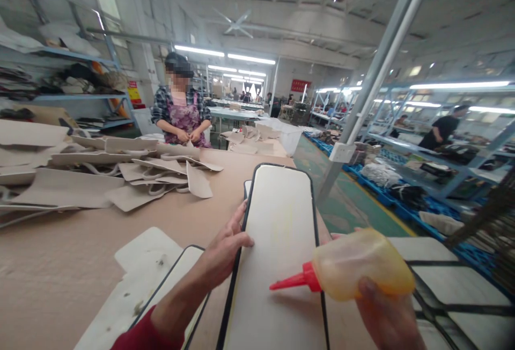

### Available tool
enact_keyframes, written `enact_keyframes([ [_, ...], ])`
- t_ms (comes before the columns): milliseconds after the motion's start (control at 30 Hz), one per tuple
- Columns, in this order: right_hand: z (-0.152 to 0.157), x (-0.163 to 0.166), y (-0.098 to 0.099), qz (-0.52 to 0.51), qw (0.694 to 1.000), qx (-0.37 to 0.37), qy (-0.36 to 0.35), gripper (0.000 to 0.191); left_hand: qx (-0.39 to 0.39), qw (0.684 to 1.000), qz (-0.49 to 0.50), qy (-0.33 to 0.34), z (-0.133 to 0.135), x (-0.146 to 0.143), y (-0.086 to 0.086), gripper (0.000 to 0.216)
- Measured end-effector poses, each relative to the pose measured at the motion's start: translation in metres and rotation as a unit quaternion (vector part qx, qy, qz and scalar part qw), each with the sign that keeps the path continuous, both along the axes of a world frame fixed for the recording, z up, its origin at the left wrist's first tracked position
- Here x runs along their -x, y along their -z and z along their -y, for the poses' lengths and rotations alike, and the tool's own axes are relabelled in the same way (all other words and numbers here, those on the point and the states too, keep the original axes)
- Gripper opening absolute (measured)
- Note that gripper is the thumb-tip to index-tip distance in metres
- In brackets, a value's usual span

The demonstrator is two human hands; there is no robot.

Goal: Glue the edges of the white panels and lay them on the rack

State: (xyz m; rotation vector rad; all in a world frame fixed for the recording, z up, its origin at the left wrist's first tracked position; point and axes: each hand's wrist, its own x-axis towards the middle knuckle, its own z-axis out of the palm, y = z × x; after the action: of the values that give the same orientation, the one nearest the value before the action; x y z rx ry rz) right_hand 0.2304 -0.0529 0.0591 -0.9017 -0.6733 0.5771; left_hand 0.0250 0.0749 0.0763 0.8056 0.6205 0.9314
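A long white panel with a dark edge (281,221) lies in front of me, with thin yellowish streaks on its surface. My left hand (231,242) grips its left edge, thumb on top and fingers along the side. In my right hand (388,312) is a translucent squeeze bottle (362,264) of yellow liquid, tilted sideways. Its red nozzle (292,281) points left, over the panel's lower middle; whether the tip touches the surface I cannot tell. Under my left forearm lies another dark-edged white panel (177,272), beside a stained white sheet (132,280).
Beige cut pieces (72,186) are heaped on the left of the brown table (48,253). Several dark-edged white panels (462,285) lie at the right. A co-worker (183,108) stands across the table. A metal post (362,103) rises beyond the right edge.
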Motion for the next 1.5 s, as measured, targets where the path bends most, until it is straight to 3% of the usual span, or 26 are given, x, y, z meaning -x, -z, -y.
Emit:
enact_keyframes([
  [167,-0.017,-0.022,-0.038,0.043,0.988,-0.104,0.103,0.058,-0.008,0.999,-0.014,0.037,0.006,-0.001,-0.003,0.087],
  [233,-0.021,-0.031,-0.043,0.059,0.983,-0.116,0.132,0.055,-0.006,0.999,-0.018,0.045,0.008,-0.001,-0.004,0.087],
  [300,-0.013,-0.033,-0.031,0.063,0.987,-0.093,0.116,0.056,-0.002,0.999,-0.013,0.048,0.008,-0.001,-0.007,0.088],
  [400,0.017,-0.024,0.005,0.052,0.998,-0.007,0.035,0.057,0.002,0.999,-0.001,0.036,0.002,0.0,-0.009,0.09],
  [467,0.031,-0.019,0.019,0.033,0.999,0.023,0.001,0.058,0.005,1.0,0.004,0.022,-0.002,0.001,-0.009,0.091],
  [533,0.028,-0.017,0.013,0.029,0.999,0.011,0.037,0.058,0.007,1.0,0.005,0.024,-0.002,0.0,-0.009,0.09],
  [700,-0.012,-0.023,-0.033,0.061,0.984,-0.099,0.137,0.046,-0.011,0.997,-0.014,0.07,0.009,-0.006,-0.011,0.087],
  [800,-0.003,-0.01,-0.024,0.069,0.991,-0.058,0.097,0.05,-0.012,0.998,-0.011,0.057,0.01,-0.008,-0.012,0.087],
  [867,0.019,0.006,-0.006,0.073,0.997,0.006,0.017,0.062,-0.018,0.999,-0.006,0.045,0.007,-0.005,-0.012,0.086],
  [933,0.042,0.017,0.004,0.038,0.998,0.052,-0.014,0.071,-0.025,0.999,-0.007,0.039,0.002,-0.001,-0.011,0.087],
  [1033,0.055,0.017,-0.006,-0.005,0.997,0.036,0.065,0.063,-0.016,1.0,-0.017,0.02,-0.004,0.007,-0.008,0.091],
  [1100,0.049,0.011,-0.02,-0.011,0.99,-0.016,0.136,0.051,-0.012,1.0,-0.02,0.02,-0.006,0.012,-0.007,0.091],
  [1167,0.041,0.006,-0.028,-0.01,0.985,-0.05,0.164,0.046,-0.019,0.999,-0.019,0.036,-0.007,0.016,-0.007,0.089],
  [1333,0.043,0.014,-0.018,-0.037,0.989,-0.019,0.145,0.051,-0.018,0.999,-0.037,0.013,-0.004,0.023,-0.01,0.09],
  [1500,0.055,0.025,-0.009,-0.01,0.99,-0.029,0.139,0.037,-0.011,0.998,-0.052,-0.026,-0.002,0.028,-0.01,0.088],
])
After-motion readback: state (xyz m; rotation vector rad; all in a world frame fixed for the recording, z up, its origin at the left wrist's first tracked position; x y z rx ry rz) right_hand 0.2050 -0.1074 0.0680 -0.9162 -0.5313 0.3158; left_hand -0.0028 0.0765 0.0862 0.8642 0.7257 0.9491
